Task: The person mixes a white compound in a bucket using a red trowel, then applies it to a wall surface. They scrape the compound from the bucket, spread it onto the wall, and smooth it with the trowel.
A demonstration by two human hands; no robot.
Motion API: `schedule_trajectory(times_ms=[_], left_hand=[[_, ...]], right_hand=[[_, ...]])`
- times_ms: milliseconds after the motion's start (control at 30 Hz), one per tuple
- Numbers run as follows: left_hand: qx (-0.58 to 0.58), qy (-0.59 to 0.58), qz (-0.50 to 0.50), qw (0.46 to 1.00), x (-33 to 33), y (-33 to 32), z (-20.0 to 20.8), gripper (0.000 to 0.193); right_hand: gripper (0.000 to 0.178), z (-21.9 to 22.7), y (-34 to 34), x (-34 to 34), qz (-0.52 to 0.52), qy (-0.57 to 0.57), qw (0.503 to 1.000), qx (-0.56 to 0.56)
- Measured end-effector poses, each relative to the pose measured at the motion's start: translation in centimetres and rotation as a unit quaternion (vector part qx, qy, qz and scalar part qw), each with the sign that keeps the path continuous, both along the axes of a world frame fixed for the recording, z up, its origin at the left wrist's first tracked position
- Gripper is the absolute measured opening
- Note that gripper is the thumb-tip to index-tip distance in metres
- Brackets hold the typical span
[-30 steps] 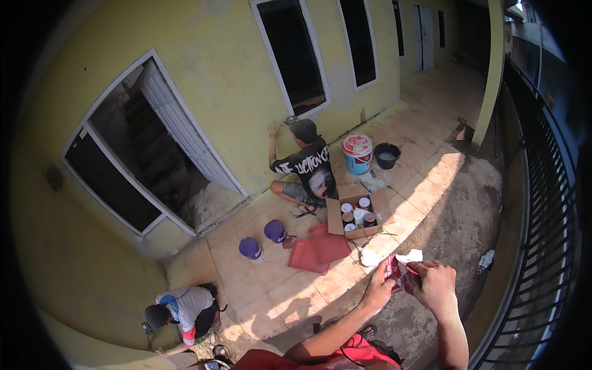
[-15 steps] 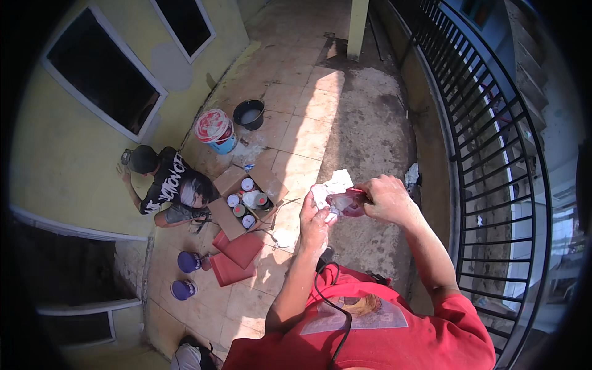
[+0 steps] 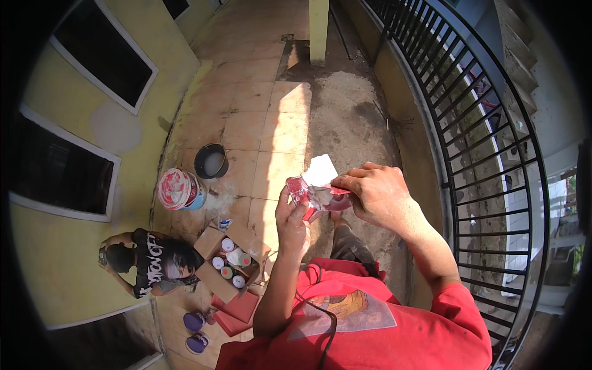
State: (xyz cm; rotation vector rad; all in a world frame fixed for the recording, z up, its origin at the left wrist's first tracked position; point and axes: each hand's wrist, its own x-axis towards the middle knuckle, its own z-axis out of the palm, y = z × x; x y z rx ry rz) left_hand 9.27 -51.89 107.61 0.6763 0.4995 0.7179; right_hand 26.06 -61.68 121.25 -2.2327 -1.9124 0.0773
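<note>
In front of my chest, my left hand (image 3: pixel 292 223) is closed around a red plastic piece (image 3: pixel 298 190) smeared with white paste. A flat white piece (image 3: pixel 321 170) sticks up behind it. My right hand (image 3: pixel 383 194) is closed too, its fingertips pinching a small flat red piece (image 3: pixel 340 190) against the smeared one. Between the hands, greyish-white paste shows, and a clear reddish part hangs below my right fingers. How these pieces join is hidden by the fingers.
To the left a co-worker (image 3: pixel 161 262) crouches by the yellow wall. Nearby are a cardboard box (image 3: pixel 208 243) of cans, a paint-smeared bucket (image 3: pixel 180 189), a black bucket (image 3: pixel 211 161), red trays (image 3: pixel 239 308) and purple-lidded tubs (image 3: pixel 195 320). A black railing (image 3: pixel 493 209) runs along the right.
My view has shifted, so the floor items appear further left and lower. The red smeared piece now shows in my left hand, and my right hand has turned over with knuckles up.
</note>
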Motion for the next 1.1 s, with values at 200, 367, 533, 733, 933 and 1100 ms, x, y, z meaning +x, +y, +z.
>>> schedule_trajectory(times_ms=[200,367,533,733,933,1100], left_hand=[[-0.018,-0.038,0.090,0.995,11.6,10.4,-0.6,0.062],[-0.028,0.001,0.174,0.984,15.1,19.2,0.9,0.062],[-0.056,-0.056,0.282,0.956,16.0,28.6,-1.7,0.064],[-0.057,-0.054,0.408,0.910,10.5,39.2,-3.7,0.057],[-0.107,0.000,0.532,0.840,2.4,46.2,-5.6,0.060],[-0.165,0.020,0.656,0.736,-5.7,51.5,-15.0,0.056]], right_hand=[[0.031,1.6,15.4,9.8,0.066,-0.002,0.997,-0.027],[0.035,3.6,27.4,15.3,0.128,0.110,0.986,0.002],[0.037,0.6,40.7,16.7,0.181,0.270,0.945,-0.030],[0.020,-4.2,56.5,13.8,0.168,0.487,0.850,-0.106],[0.013,-8.6,71.7,5.8,0.183,0.624,0.713,-0.262],[0.019,-21.3,81.5,-6.2,0.152,0.651,0.641,-0.377]])
